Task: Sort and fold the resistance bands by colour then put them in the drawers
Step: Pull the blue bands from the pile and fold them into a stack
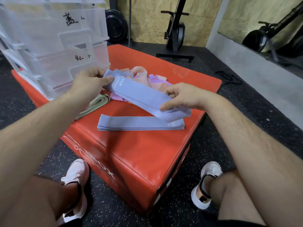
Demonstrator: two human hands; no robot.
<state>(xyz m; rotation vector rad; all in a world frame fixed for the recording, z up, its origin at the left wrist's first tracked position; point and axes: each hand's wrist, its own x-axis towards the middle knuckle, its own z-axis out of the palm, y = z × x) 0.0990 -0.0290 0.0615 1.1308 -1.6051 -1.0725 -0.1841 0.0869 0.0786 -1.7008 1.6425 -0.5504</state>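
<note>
Two grips, left hand (91, 82) and right hand (182, 97), pinch blue band (139, 94) ends; square edges, then lay on stack (139, 124) at 6 o'clock.

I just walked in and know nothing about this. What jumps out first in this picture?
A big red padded box fills the middle. Over it, the left hand and right hand each grip an end of a flat lilac-blue stretch band, above a neat stack of folded bands of the same colour. Behind lies a loose heap of pink and purple bands, beside a clear plastic drawer unit at far left.
</note>
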